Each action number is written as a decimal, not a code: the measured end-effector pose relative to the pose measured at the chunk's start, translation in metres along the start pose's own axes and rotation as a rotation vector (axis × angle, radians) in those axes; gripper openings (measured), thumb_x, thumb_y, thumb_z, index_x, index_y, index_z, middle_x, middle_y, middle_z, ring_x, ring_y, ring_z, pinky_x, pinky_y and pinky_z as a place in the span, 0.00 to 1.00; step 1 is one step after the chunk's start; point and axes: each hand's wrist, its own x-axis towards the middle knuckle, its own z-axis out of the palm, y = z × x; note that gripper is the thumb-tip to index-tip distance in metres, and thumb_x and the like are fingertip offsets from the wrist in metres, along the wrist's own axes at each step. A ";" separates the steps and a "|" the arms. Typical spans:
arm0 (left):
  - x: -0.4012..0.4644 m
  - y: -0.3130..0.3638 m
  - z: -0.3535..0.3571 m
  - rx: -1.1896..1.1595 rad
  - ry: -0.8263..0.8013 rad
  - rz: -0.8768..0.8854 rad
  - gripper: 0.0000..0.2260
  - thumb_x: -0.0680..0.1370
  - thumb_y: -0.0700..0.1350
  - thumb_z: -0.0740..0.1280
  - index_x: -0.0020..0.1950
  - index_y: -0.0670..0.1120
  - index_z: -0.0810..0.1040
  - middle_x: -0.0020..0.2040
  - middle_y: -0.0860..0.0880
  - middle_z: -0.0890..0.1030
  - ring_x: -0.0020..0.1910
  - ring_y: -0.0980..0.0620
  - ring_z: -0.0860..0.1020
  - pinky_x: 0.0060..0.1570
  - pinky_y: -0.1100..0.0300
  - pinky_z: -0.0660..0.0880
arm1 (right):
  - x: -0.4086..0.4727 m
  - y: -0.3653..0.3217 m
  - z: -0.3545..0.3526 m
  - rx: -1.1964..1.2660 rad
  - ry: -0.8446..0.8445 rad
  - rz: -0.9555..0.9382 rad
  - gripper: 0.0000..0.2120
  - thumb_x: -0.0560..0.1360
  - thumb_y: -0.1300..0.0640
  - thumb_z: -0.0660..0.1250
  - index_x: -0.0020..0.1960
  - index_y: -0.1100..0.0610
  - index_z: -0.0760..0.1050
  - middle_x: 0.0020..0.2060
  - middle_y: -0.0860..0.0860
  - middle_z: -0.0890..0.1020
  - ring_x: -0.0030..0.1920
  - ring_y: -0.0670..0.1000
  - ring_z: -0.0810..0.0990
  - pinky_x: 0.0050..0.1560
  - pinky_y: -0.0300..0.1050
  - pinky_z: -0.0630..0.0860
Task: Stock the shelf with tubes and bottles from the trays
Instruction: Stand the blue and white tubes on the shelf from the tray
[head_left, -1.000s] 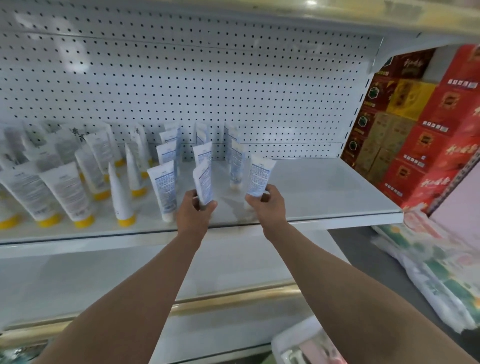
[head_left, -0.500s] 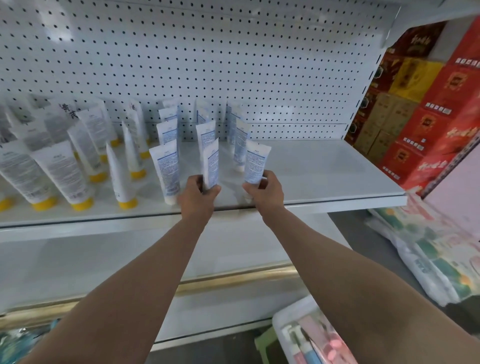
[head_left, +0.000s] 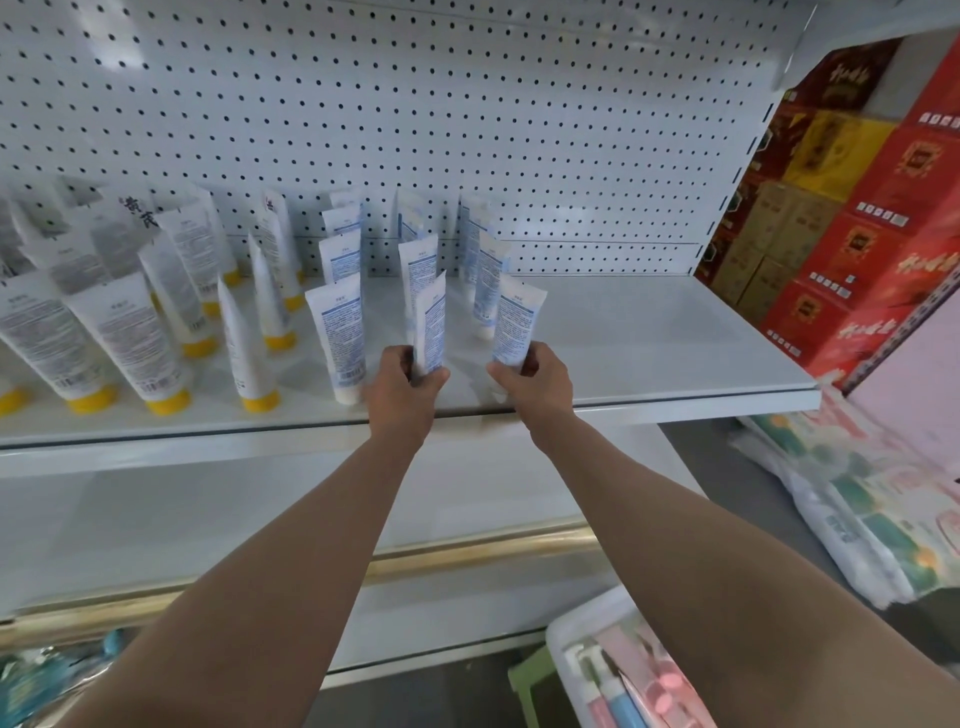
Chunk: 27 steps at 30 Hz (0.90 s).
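My left hand (head_left: 402, 389) grips the lower end of a white tube with blue print (head_left: 430, 327), standing upright near the front edge of the white shelf (head_left: 649, 338). A second white and blue tube (head_left: 514, 325) stands just to the right, its base held by my right hand (head_left: 535, 382). Behind them stand several matching tubes (head_left: 337, 332) in rows. To the left stand several larger white tubes with yellow caps (head_left: 124, 348). A clear tray (head_left: 587, 639) with pink and blue items sits low at the bottom right.
A white pegboard (head_left: 467, 130) backs the shelf. The shelf's right half is bare. Red and yellow cartons (head_left: 857, 208) are stacked at the right. Packaged goods in plastic (head_left: 857, 519) lie on the floor. A lower shelf (head_left: 156, 519) runs below.
The view has tilted down a little, showing more of the tray. Both hands keep their tubes at the shelf front, and the left tube now stands straighter.
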 end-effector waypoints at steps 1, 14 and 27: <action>0.000 0.000 0.000 0.001 0.001 0.001 0.20 0.76 0.46 0.74 0.65 0.43 0.74 0.51 0.51 0.79 0.48 0.52 0.76 0.49 0.61 0.69 | 0.000 0.000 0.000 -0.003 0.000 -0.004 0.16 0.72 0.53 0.76 0.56 0.51 0.76 0.45 0.45 0.82 0.46 0.47 0.80 0.46 0.40 0.73; -0.002 0.000 0.001 0.002 -0.020 -0.018 0.20 0.77 0.47 0.72 0.66 0.44 0.72 0.51 0.53 0.78 0.49 0.51 0.77 0.48 0.61 0.69 | -0.003 -0.002 -0.003 -0.053 -0.012 -0.023 0.16 0.72 0.53 0.75 0.58 0.52 0.76 0.46 0.47 0.82 0.49 0.50 0.80 0.53 0.47 0.77; -0.018 0.007 0.002 -0.109 0.044 -0.123 0.39 0.72 0.49 0.77 0.77 0.42 0.61 0.73 0.45 0.70 0.71 0.50 0.70 0.64 0.57 0.68 | -0.016 0.007 -0.042 0.037 -0.118 0.075 0.39 0.70 0.47 0.79 0.75 0.54 0.65 0.63 0.50 0.75 0.63 0.48 0.75 0.60 0.42 0.72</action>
